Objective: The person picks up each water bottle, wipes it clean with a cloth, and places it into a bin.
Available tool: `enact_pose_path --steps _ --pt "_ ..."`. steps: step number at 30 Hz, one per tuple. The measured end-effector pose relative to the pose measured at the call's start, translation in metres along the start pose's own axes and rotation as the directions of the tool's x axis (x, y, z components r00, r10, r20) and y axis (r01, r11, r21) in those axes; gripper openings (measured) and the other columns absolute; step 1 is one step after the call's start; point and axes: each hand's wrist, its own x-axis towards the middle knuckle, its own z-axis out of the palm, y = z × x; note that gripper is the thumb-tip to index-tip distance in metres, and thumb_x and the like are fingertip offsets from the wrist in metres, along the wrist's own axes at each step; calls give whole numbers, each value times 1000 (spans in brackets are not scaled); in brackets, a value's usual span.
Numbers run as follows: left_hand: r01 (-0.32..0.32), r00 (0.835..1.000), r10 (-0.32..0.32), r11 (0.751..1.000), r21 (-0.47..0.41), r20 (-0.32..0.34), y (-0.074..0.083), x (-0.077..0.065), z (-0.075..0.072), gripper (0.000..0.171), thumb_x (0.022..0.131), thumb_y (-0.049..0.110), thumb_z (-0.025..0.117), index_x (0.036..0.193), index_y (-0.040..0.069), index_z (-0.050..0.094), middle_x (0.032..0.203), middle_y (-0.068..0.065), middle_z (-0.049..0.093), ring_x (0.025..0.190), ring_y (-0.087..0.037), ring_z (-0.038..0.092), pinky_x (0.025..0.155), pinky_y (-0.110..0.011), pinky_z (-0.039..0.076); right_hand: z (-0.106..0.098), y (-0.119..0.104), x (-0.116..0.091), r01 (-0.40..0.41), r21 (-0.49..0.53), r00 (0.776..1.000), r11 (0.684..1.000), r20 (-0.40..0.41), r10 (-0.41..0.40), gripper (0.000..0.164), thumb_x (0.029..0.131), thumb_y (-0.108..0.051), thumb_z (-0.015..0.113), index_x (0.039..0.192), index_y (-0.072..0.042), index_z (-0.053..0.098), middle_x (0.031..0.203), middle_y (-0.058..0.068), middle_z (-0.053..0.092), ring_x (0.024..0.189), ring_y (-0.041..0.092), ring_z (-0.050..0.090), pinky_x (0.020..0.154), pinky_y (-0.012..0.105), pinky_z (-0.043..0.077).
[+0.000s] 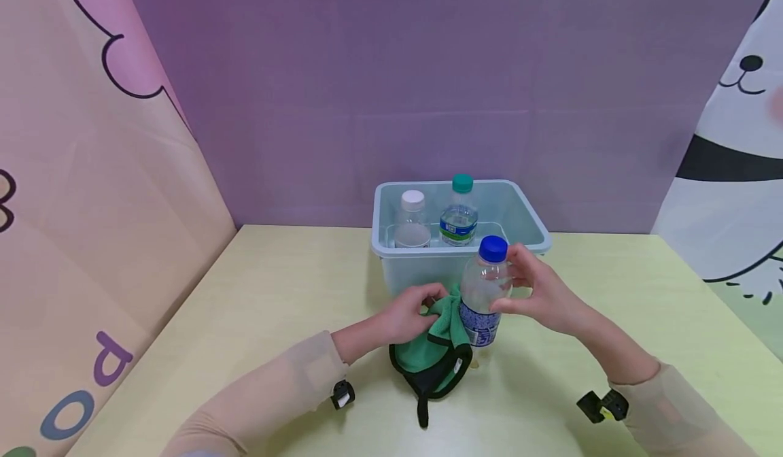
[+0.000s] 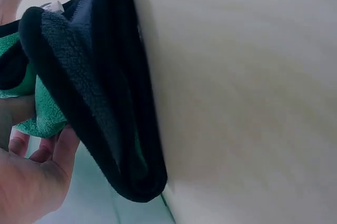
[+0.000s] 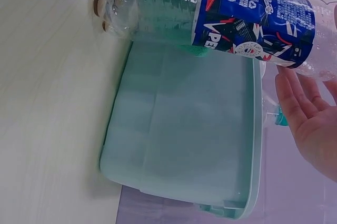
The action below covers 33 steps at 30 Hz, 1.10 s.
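My right hand (image 1: 547,297) grips the upper part of a clear plastic bottle (image 1: 480,324) with a blue cap and a blue Pepsi label. The bottle is nearly upright in front of the bin; whether its base touches the table I cannot tell. My left hand (image 1: 410,313) pinches a green cloth (image 1: 419,355) with black edging and a hanging loop, its upper part against the bottle's left side. The left wrist view shows the cloth's dark grey, fluffy side (image 2: 79,61) and fingers under its green part. In the right wrist view, the fingers (image 3: 295,98) curve around the bottle near its shoulder.
Behind the hands stands a light blue plastic bin (image 1: 406,266). Inside it are a white-capped bottle (image 1: 412,222) and a green-capped bottle (image 1: 459,219), both upright. The pale wooden table (image 1: 293,273) meets a purple backdrop (image 1: 367,103) at its far edge.
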Motion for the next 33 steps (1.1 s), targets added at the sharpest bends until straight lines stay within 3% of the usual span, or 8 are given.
enact_pose_path --steps 3,7,14,18,24,27,33 --pt "-7 1000 7 1000 -24 -6 -2 -1 1 20 85 -14 60 97 2 60 94 -5 62 87 -19 55 80 -28 46 0 0 0 -6 4 1000 1000 0 6 52 79 0 78 119 4 45 114 19 59 97 7 62 80 29 53" --pt "-51 997 47 996 -68 -64 5 0 -2 22 85 -16 58 99 0 60 95 -9 62 91 -23 57 84 -29 46 0 -1 0 -6 6 1000 1000 2 6 51 79 0 78 118 4 45 113 18 59 97 8 63 80 29 53" --pt "-147 976 116 976 -163 -185 27 6 -15 18 86 -15 57 101 -4 59 100 -16 60 93 -25 58 89 -33 47 0 -3 -2 -1 -11 1000 1000 -15 1 54 77 0 80 118 3 46 112 16 59 96 16 64 80 26 53" --pt "-158 969 114 968 -193 -221 37 8 -21 18 87 -14 57 102 -5 59 102 -16 59 95 -24 58 92 -32 46 0 -4 -2 -3 -9 1000 1000 -17 3 54 77 2 79 119 3 46 113 16 59 98 17 63 81 30 53" --pt "-225 949 172 957 -185 -262 47 10 -28 20 86 -15 55 103 -6 60 102 -18 60 95 -27 59 91 -36 47 0 -3 -1 14 -17 1000 1000 -17 -14 53 77 3 78 118 4 45 112 17 58 97 23 63 81 27 52" --pt "-220 949 172 961 -167 -263 50 9 -30 22 87 -15 54 105 -5 61 105 -18 61 99 -27 60 86 -34 51 0 -3 0 15 -15 1000 1000 -13 -15 53 77 4 78 118 4 45 112 17 58 96 25 63 81 27 52" --pt "-144 963 107 980 -137 -245 50 2 -34 23 89 -13 55 108 -1 61 109 -15 62 103 -26 58 75 -29 55 -1 -5 0 -14 -18 1000 1000 7 15 53 78 1 78 119 3 45 114 16 58 99 30 63 81 29 53"
